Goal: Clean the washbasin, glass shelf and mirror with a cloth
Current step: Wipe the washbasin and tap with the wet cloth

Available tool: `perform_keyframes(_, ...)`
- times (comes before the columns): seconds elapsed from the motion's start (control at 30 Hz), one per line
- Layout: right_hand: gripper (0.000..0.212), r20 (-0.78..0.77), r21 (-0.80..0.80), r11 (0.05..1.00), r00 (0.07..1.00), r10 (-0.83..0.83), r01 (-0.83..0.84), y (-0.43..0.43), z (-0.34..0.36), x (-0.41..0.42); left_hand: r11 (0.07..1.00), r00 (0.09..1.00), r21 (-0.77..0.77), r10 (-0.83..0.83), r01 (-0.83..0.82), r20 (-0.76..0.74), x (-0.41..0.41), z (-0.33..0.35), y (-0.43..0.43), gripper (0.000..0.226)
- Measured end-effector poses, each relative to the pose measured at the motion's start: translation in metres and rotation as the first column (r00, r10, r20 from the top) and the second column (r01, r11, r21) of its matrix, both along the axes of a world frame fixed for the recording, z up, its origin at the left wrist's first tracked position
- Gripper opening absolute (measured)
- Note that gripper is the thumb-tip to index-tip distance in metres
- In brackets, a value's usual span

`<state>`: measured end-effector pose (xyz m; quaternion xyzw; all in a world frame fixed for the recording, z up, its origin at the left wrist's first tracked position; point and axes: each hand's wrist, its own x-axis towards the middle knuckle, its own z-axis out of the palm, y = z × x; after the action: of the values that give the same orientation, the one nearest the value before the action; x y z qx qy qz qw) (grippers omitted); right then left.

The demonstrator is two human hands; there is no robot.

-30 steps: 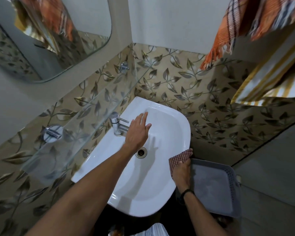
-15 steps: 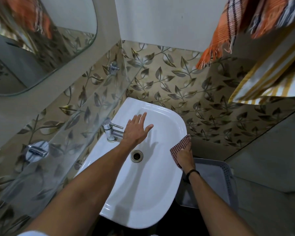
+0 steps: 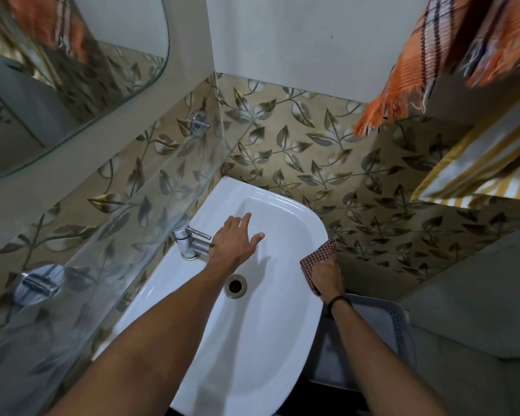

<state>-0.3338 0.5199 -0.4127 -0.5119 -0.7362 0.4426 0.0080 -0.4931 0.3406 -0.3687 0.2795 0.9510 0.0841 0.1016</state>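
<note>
Since a second ago the right hand is carrying the checked cloth, still gripped, farther along the washbasin rim. The left hand is spreading open-fingered beside the tap. The cloth is pointing toward leaf-patterned tiles.

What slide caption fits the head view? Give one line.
Left hand spread open by the tap, right hand pressing a checked cloth to the washbasin rim.

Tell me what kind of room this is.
Most likely a small home bathroom: a white washbasin with a chrome tap, a wall mirror above a glass shelf, and leaf-patterned tiles.
</note>
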Motion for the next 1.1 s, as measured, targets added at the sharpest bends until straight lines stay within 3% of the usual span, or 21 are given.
perform_keyframes(0.2,0.066,-0.049,0.011,1.000,0.999,0.017,-0.016,-0.016,-0.017,0.021,0.993,0.992,-0.076,-0.098,0.092,-0.076,-0.002,-0.006,0.001,0.079)
perform_keyframes(0.4,0.083,-0.103,-0.028,0.999,0.994,0.021,-0.024,0.023,-0.015,-0.023,0.987,0.987,-0.104,-0.130,0.121,-0.092,-0.003,-0.010,-0.001,0.081)
perform_keyframes(0.47,0.080,-0.120,-0.027,0.998,0.992,0.044,-0.048,0.034,-0.011,-0.035,0.988,0.988,-0.100,-0.130,0.121,-0.084,-0.003,-0.009,-0.001,0.081)
perform_keyframes(0.63,0.072,-0.060,0.194,0.964,0.979,0.196,-0.182,0.014,0.000,-0.020,0.989,0.992,-0.096,-0.115,0.109,-0.060,-0.003,-0.008,-0.001,0.080)
perform_keyframes(0.8,0.077,-0.100,0.222,0.942,0.955,0.279,-0.252,0.009,-0.003,-0.004,0.992,0.995,-0.081,-0.096,0.093,-0.025,-0.003,-0.008,0.000,0.079)
perform_keyframes(0.93,0.083,0.131,0.421,0.803,0.904,0.407,-0.422,0.037,-0.025,-0.035,0.994,0.998,-0.088,-0.069,0.070,0.005,-0.005,-0.008,0.001,0.079)
perform_keyframes(1.03,0.068,0.323,0.478,0.668,0.822,0.470,-0.570,0.051,-0.028,-0.055,0.992,0.998,-0.108,-0.056,0.058,0.023,-0.006,-0.007,0.001,0.079)
perform_keyframes(1.1,0.069,0.407,0.568,0.529,0.773,0.487,-0.631,0.045,-0.030,-0.050,0.990,0.998,-0.130,-0.055,0.059,0.035,-0.006,-0.007,0.001,0.079)
